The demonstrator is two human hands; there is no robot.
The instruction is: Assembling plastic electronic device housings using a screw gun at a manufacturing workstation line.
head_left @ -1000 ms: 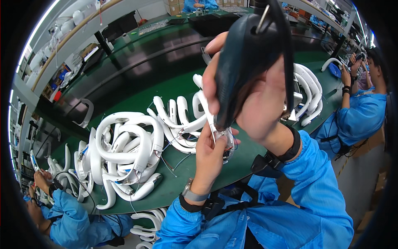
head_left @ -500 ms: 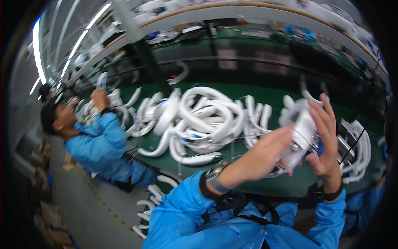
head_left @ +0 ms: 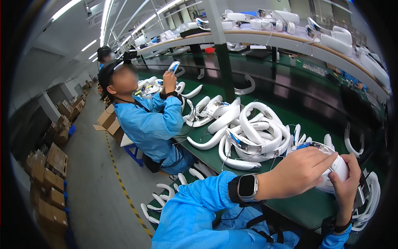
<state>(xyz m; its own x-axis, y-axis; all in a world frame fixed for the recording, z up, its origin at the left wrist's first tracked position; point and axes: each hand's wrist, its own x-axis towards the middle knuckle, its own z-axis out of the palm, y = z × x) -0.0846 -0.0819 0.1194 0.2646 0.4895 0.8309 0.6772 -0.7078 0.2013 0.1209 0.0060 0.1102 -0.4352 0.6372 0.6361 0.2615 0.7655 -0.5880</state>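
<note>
Both hands are on a white curved plastic housing (head_left: 340, 169) over the green bench, at the right. My left hand (head_left: 300, 172) reaches across it, fingers closed together on its upper face; it hides much of the piece. Around the right end, the thumb and fingers of my right hand (head_left: 349, 178) grip the housing. What the left fingertips press cannot be made out. Just left of my hands lies a tangled heap of white U-shaped plastic bands (head_left: 265, 137), some with blue patches and thin wires.
More white bands (head_left: 371, 199) stack at the right, and several lie below the bench edge (head_left: 166, 193). A co-worker in a blue smock (head_left: 145, 120) sits to the left, holding a white piece (head_left: 173, 66). A shelf (head_left: 265, 35) with white parts runs overhead; cartons (head_left: 52, 182) line the floor.
The view has swung left and up, showing more of the aisle and the co-worker. The housing has turned in my hands, and my left hand now lies over its top.
</note>
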